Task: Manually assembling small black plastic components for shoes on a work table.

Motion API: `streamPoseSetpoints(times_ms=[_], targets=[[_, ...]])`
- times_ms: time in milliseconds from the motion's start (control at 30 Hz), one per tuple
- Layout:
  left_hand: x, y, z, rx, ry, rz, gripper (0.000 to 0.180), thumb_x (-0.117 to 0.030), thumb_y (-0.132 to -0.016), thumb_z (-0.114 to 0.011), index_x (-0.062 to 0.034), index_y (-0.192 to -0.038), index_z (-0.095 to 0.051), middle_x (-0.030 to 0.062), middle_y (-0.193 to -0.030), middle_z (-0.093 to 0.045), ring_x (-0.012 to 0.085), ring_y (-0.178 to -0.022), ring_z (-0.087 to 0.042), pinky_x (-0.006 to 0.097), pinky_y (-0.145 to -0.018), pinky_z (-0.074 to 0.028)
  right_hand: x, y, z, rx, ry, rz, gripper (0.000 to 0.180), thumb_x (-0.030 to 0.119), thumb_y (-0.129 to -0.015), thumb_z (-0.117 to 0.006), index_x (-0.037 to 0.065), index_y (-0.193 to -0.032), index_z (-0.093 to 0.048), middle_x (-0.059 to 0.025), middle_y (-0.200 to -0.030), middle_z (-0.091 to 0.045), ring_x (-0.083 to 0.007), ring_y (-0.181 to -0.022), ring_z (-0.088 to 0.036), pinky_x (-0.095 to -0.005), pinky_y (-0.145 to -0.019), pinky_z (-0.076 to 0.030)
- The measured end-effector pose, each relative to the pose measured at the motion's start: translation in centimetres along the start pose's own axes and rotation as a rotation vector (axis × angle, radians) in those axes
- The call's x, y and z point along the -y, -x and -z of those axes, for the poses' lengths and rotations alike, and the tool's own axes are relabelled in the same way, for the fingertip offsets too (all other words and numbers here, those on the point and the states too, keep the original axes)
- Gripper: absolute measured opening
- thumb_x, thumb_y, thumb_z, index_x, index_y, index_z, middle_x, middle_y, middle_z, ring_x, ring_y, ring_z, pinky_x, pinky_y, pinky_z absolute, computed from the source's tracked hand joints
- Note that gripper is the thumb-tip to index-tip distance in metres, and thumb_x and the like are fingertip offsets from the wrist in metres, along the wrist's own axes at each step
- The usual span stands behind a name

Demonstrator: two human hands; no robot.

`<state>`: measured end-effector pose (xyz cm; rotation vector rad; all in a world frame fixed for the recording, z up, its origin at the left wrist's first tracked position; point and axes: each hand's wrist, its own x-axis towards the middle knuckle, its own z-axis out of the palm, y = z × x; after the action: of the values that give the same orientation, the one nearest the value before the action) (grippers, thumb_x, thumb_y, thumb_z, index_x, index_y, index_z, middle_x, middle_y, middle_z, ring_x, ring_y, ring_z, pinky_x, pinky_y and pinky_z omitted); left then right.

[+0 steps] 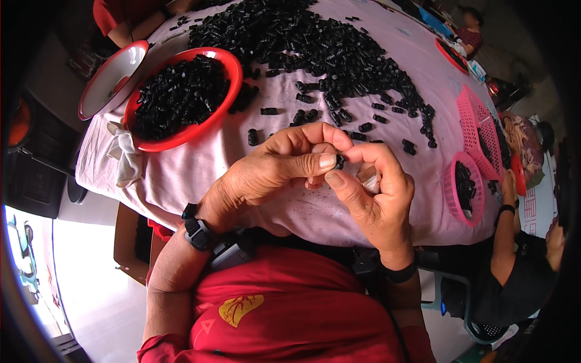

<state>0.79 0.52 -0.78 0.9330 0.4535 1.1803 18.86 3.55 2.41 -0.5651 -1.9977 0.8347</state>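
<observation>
Close above the near part of the pink cloth, my left hand [275, 163] pinches a small black part [340, 161] between thumb and forefinger. My right hand [384, 196] meets it from the right, its bent thumb and forefinger at the same part. Something whitish [370, 181] shows among the curled fingers of the right hand; I cannot make out what it is. Just beyond my hands, several short black ribbed cylinders [365, 127] lie loose on the cloth. They lead back to a large heap of similar pieces [284, 42].
A red-rimmed basin [236, 72] full of black pieces stands at left, beside a white bowl [112, 81] and a pale rag [125, 158]. Pink baskets [475, 121] stand at right, near a co-worker's arm [503, 248]. Another person in red [112, 21] sits at the far left.
</observation>
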Motion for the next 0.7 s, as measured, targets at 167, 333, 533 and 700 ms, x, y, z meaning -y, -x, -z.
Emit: streamPoseSetpoints(times_ms=[167, 333, 533, 700], targets=[[0.0, -0.1, -0.3, 0.020, -0.005, 0.017, 0.037, -0.018, -0.088, -0.067, 0.0013, -0.115, -0.051, -0.0019, -0.083, -0.056, 0.0061, -0.068, -0.046, 0.018, -0.059, -0.035, -1.3, 0.0, 0.1, 0.015, -0.183, -0.027, 0.011, 0.008, -0.090, -0.063, 0.000, -0.098, -0.059, -0.0056, -0.069, -0.069, -0.0087, -0.064, -0.067, -0.0184, -0.055, -0.048], [-0.2, 0.1, -0.5, -0.023, 0.106, 0.026, 0.035, -0.020, -0.088, -0.066, 0.0002, -0.113, -0.051, -0.0005, -0.080, -0.055, 0.0064, -0.067, -0.046, 0.019, -0.059, -0.035, -0.5, -0.1, 0.6, 0.046, -0.152, -0.082, 0.011, 0.005, -0.090, -0.062, 0.000, -0.100, -0.060, -0.0035, -0.069, -0.069, -0.0017, -0.056, -0.060, -0.0162, -0.050, -0.041], [-0.2, 0.1, -0.1, -0.023, 0.070, 0.070, 0.033, -0.021, -0.090, -0.065, -0.0009, -0.113, -0.051, 0.0002, -0.084, -0.057, 0.0070, -0.068, -0.048, 0.020, -0.061, -0.037, -1.5, 0.2, 0.1, 0.063, -0.220, -0.107, 0.012, 0.006, -0.090, -0.062, 0.000, -0.100, -0.058, -0.0031, -0.073, -0.070, 0.0017, -0.054, -0.054, -0.0147, -0.050, -0.040], [-0.3, 0.1, -0.6, -0.088, 0.158, -0.012, 0.032, -0.019, -0.092, -0.063, -0.0022, -0.117, -0.053, 0.0033, -0.092, -0.062, 0.0069, -0.073, -0.053, 0.019, -0.066, -0.042, -1.2, 0.1, 0.1, -0.072, -0.269, -0.123, 0.011, 0.007, -0.090, -0.062, 0.000, -0.096, -0.056, -0.0032, -0.075, -0.069, 0.0009, -0.058, -0.057, -0.0145, -0.051, -0.041]])
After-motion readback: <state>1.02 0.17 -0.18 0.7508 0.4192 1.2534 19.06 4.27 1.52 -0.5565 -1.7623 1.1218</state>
